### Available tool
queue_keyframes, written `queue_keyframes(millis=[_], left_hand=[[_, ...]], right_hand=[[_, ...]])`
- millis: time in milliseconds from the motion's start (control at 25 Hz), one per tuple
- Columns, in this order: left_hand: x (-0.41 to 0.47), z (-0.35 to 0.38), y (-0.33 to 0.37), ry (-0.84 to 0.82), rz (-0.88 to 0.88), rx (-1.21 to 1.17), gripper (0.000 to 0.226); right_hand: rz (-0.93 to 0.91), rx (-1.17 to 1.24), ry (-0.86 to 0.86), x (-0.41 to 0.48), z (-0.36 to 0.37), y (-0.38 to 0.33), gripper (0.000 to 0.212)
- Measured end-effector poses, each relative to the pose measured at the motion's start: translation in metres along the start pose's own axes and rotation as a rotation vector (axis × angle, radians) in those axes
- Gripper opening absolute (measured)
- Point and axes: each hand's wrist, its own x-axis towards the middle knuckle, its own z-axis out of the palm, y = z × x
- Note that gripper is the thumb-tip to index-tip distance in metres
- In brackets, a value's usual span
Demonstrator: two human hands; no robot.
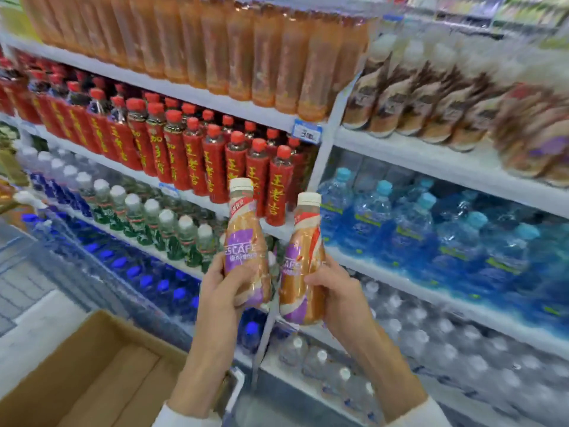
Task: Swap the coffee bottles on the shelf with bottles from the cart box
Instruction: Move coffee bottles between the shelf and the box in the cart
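At 7 o'clock, nearest, sits the open cardboard box (pixel 101 374). Just below centre, the left hand (pixel 220 288) curls its fingers round the lower body of one Nescafé coffee bottle (pixel 244 241). The right hand (pixel 341 294) grips a second Nescafé bottle (pixel 303 266) the same way. Both bottles are upright, just beside each other. Beyond, at 2 o'clock, blurred shelf coffee bottles (pixel 431 109) line the white shelf (pixel 415 152); red tea bottles (pixel 197 158) stand at 10 o'clock.
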Motion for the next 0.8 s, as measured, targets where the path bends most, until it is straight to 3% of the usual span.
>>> queue_keyframes(millis=[160, 280, 440, 600, 800], left_hand=[[-0.005, 0.096, -0.030, -0.205, -0.032, 0.038, 0.035], [-0.023, 0.165, -0.058, -0.323, -0.074, 0.067, 0.038], [-0.054, 0.250, -0.094, -0.432, -0.120, 0.098, 0.034], [-0.081, 0.325, -0.127, -0.504, -0.129, 0.111, 0.019], [-0.111, 0.391, -0.167, -0.548, -0.161, 0.136, 0.023]], right_hand=[[-0.130, 0.065, 0.110, -0.041, -0.082, -0.042, 0.065], [-0.197, 0.084, 0.202, -0.077, -0.145, -0.072, 0.070], [-0.283, 0.081, 0.285, -0.127, -0.224, -0.106, 0.063], [-0.348, 0.092, 0.414, -0.169, -0.300, -0.131, 0.070], [-0.378, 0.107, 0.471, -0.213, -0.385, -0.147, 0.070]])
